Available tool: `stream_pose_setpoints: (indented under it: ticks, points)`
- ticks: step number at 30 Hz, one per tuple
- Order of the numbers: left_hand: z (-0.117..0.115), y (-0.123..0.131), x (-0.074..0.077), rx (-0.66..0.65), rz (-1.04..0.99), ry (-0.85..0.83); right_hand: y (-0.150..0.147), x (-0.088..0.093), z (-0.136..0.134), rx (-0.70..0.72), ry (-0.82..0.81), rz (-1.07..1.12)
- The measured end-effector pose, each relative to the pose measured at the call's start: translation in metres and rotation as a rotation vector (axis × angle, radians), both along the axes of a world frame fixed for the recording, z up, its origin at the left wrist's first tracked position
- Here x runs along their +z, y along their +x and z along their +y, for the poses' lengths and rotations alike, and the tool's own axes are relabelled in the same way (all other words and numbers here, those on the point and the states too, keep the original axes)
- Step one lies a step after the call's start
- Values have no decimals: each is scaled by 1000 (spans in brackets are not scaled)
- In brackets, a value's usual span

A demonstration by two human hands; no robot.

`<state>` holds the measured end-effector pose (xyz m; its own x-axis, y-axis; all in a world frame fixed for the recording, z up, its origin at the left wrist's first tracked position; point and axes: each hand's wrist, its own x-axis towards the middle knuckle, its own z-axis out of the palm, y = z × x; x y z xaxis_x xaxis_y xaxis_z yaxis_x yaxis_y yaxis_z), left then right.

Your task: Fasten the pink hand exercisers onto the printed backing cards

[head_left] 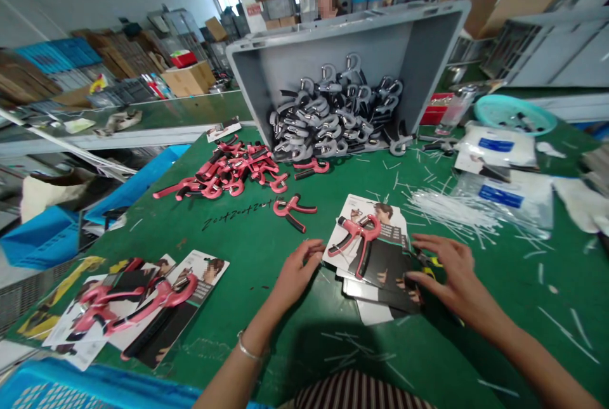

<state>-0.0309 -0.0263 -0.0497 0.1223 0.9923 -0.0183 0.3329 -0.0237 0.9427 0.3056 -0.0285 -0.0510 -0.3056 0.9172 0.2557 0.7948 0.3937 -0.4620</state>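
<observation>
A red hand grip strengthener [349, 236] with black handle pads lies on the top one of several stacked printed cards [380, 307]. My left hand [302, 267] is at the stack's left edge, fingers slightly bent and thumb apart; whether it touches the card is unclear. On the other side my right hand [450, 269] is spread, its thumb by the right edge of the cards. Yellow-handled pliers or cutters [432, 261] lie partly hidden beneath that hand. Another red grip strengthener [294, 207] rests on the green table, just beyond the cards.
A grey crate [347, 35] tipped on its side holds many grey grip strengtheners [328, 117]. Red ones are heaped [233, 168] to its left. Carded ones [157, 307] lie at left front. White cable ties [451, 212], plastic bags [509, 200] and a turquoise tray [516, 111] are at right.
</observation>
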Motion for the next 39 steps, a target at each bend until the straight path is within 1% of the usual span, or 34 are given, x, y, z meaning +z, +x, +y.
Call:
stream_pose_setpoints:
  ticks: [1, 3, 5, 6, 8, 9, 11, 12, 13, 14, 15, 16, 20, 21, 23, 26, 29, 33, 39]
  points:
    - [4, -1, 0, 28, -46, -40, 20, -9, -7, -58, 6, -106]
    - [18, 3, 0, 62, -77, -110, 47, -25, -17, -109, -63, -290]
    - [34, 13, 1, 23, -70, -180, 57, -34, -21, -118, -129, -361]
    - [42, 19, 3, -16, -72, -218, 57, -35, -19, -124, -159, -345]
    - [50, 27, 8, -74, -98, -281, 56, -31, -12, -169, -257, -218]
    - [51, 28, 11, -79, -128, -308, 55, -26, -9, -197, -330, -104]
    - [43, 27, 17, -51, -224, -363, 56, -15, -5, -211, -479, 205]
    - [37, 26, 20, -32, -274, -389, 56, -9, -5, -190, -540, 362]
    - [29, 25, 23, -17, -320, -407, 54, -3, -6, -152, -584, 480]
    - [22, 25, 25, -7, -356, -414, 50, 3, -8, -106, -594, 536]
    - [16, 26, 27, 1, -377, -410, 44, 8, -9, -63, -568, 514]
    - [11, 29, 29, 11, -385, -394, 35, 15, -10, -18, -507, 419]
    - [4, 44, 34, 40, -322, -290, -9, 41, -1, 164, -37, -138]
    - [4, 47, 35, 41, -295, -265, -19, 47, 4, 194, 43, -239]
    - [4, 49, 35, 42, -258, -232, -31, 56, 11, 226, 136, -377]
    - [3, 45, 34, 45, -255, -209, -37, 60, 17, 257, 179, -472]
    - [3, 41, 30, 44, -271, -203, -35, 59, 18, 283, 178, -493]
    - [6, 37, 27, 37, -276, -216, -29, 59, 22, 273, 171, -516]
    - [10, 34, 25, 24, -228, -185, -36, 69, 29, 282, 212, -560]
